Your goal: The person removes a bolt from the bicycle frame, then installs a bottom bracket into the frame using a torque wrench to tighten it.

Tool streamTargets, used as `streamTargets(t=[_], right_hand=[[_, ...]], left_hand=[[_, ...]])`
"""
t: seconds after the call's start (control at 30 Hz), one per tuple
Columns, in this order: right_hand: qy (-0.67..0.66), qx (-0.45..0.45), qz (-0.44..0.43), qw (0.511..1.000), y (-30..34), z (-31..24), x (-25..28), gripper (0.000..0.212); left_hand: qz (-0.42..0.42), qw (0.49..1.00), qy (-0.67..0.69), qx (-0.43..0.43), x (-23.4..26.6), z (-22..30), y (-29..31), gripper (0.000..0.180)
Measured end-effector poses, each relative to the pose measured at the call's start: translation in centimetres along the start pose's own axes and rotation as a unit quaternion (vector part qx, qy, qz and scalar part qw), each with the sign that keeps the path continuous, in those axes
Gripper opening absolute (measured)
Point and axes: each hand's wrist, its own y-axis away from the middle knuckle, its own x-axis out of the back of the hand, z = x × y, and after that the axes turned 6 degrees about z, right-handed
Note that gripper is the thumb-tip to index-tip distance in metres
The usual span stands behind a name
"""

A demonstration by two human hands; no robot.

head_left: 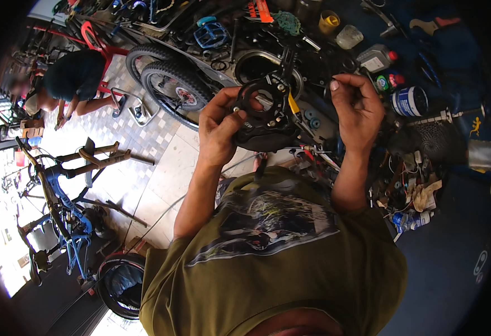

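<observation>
My left hand [218,126] is closed round the edge of a black ring-shaped bicycle part [265,140], held up in front of my chest. The part has a round opening, several silvery bolts and a narrow arm at its top; its exact kind is hard to tell. A yellow-handled tool [294,105] shows just beside it. To the right, my right hand [357,109] is raised apart from the part, with thumb and forefinger pinched together. Something small and dark shows at those fingertips, too small to name.
Behind my hands a cluttered bench holds a blue pedal [210,35], a grey bottle with a red cap [377,57] and a blue-white tub [409,102]. Bicycle wheels [175,89] lean at the left. A blue bike frame [69,204] stands farther left. Another person [74,75] bends near a red chair [108,50].
</observation>
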Motion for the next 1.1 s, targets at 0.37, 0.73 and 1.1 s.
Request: streamTargets(t=[0.37, 0.73, 1.1], right_hand=[[0.124, 0.090, -0.106, 0.983, 0.4, -2.1, -1.9, 0.012], [0.228, 0.227, -0.143, 0.936, 2.4, -0.6, -6.1, 0.017], [0.268, 0.221, -0.152, 0.925, 3.3, 1.1, -7.1, 0.012]], left_hand=[[0.016, 0.999, -0.014, 0.044, 0.5, -1.0, 0.2, 0.032], [0.040, 0.998, -0.035, 0.029, 0.6, -1.8, 0.6, 0.026], [0.112, 0.986, -0.118, 0.034, 0.9, -2.5, 0.6, 0.021]])
